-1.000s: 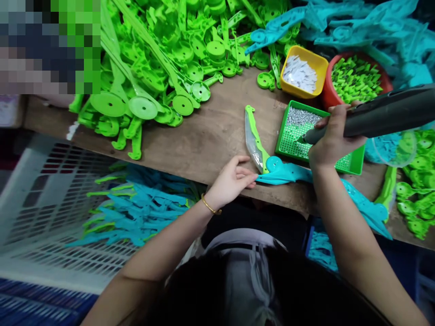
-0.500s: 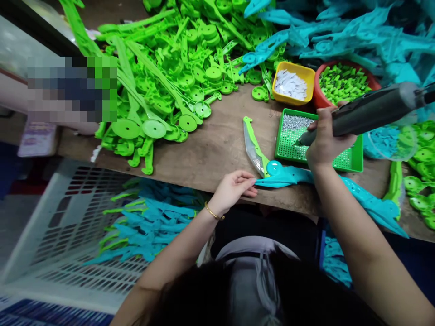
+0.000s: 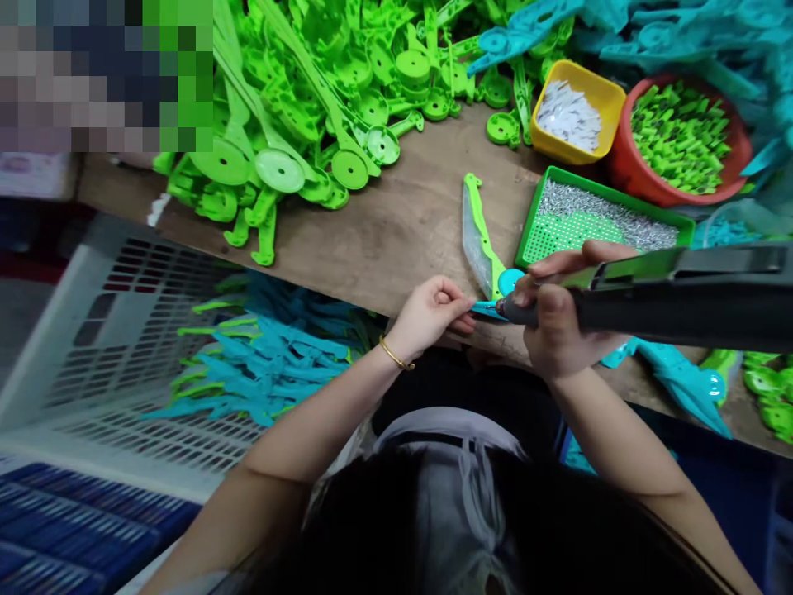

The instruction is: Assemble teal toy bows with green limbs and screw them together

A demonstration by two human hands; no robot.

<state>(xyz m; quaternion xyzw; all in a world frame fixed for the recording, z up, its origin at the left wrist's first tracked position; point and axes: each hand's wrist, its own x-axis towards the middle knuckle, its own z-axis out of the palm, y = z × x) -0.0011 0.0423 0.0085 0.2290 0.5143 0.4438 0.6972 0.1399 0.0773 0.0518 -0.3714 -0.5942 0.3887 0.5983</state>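
Observation:
My left hand, with a gold bangle at the wrist, pinches the pointed end of a blue plastic toy part at the table's front edge. My right hand is wrapped round a dark electric screwdriver, whose tip meets the blue part just right of my left fingertips. A green curved arm with a clear blade-like piece joins the blue part's round end. Much of the blue part is hidden under the screwdriver and my right hand. Beyond it lies a green perforated tray of small screws.
Green plastic parts are heaped at the back left, blue parts at the back right. A yellow tub holds white pieces; a red bowl holds small green ones. A white crate of assembled parts stands below left.
My right hand has brought the screwdriver from over the screw tray down to the blue part beside my left fingers. My left hand keeps its pinch. The camera view has shifted slightly.

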